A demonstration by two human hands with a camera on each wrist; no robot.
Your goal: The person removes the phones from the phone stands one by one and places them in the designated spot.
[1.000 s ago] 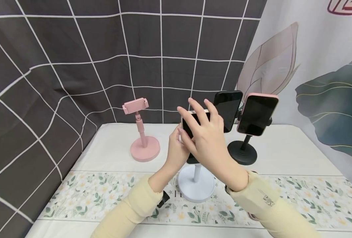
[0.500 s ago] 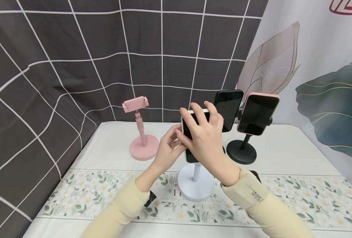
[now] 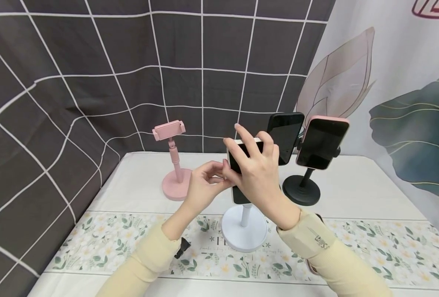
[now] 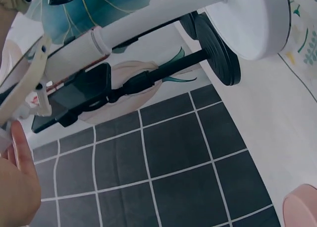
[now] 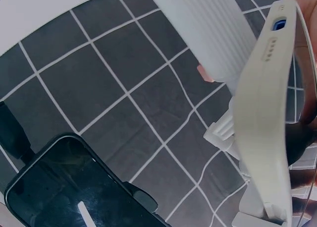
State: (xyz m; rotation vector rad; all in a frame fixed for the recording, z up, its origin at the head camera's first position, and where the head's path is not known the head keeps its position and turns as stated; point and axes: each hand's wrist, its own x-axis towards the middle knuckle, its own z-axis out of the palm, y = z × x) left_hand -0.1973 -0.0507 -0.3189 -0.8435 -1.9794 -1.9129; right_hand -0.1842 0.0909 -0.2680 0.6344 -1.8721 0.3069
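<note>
A smartphone [image 3: 240,197] in a cream case [image 5: 260,118] stands upright at the head of a white phone stand [image 3: 244,229]. Over its dark screen my right hand [image 3: 258,177] is spread, holding the phone with the thumb at the left edge and fingers reaching over the top. At that left edge my left hand [image 3: 201,183] pinches the stand's white clamp with thumb and fingertips. In the left wrist view, fingers [image 4: 22,150] touch the white clamp [image 4: 44,105] behind the phone. The right hand hides the phone's right side in the head view.
A pink phone stand [image 3: 176,165] is at the left. On the right, a pink-cased phone [image 3: 321,142] sits on a black stand [image 3: 302,189], with a black phone [image 3: 288,134] close beside it. A flat pink-rimmed thing [image 3: 312,267] shows partly under the right sleeve.
My left hand has moved left, its fingers drawn out from behind the phone to its left edge. The right hand's fingers have shifted slightly over the phone, which stays in place.
</note>
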